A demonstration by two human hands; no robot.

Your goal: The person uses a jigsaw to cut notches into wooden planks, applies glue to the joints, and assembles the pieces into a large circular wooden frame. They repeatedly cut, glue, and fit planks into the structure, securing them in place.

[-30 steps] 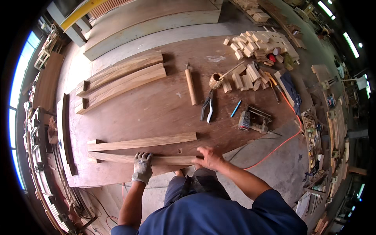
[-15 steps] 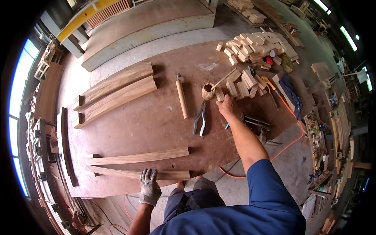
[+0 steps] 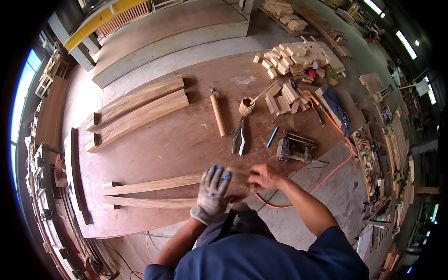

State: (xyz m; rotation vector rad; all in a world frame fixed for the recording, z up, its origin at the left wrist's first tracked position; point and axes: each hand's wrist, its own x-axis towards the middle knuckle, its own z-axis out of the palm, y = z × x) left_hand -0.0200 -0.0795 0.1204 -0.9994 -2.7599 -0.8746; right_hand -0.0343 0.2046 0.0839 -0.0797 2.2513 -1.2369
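Observation:
My right hand point(image 3: 267, 177), bare, grips a small wooden block point(image 3: 237, 176) at the near edge of the table. The block is blurred by motion. Beside it my left hand point(image 3: 211, 196), in a pale glove with blue fingertips, has its fingers stretched out and apart. It covers the right ends of two long wooden strips, the farther strip point(image 3: 154, 184) and the nearer strip point(image 3: 158, 202); whether it presses on them I cannot tell. A short block point(image 3: 110, 205) lies at their left ends.
Across the brown table point(image 3: 177, 144) lie a hammer point(image 3: 217, 114), pliers point(image 3: 238, 137), a small pot point(image 3: 246, 106) with a stick, a blue pen point(image 3: 272, 136) and a nail gun point(image 3: 295, 148). Loose blocks point(image 3: 283, 99) sit farther right. Two joined beams point(image 3: 140, 116) lie far left.
My right hand has come back from the loose blocks to the near edge, bringing one block. My left hand has moved right and up along the strips.

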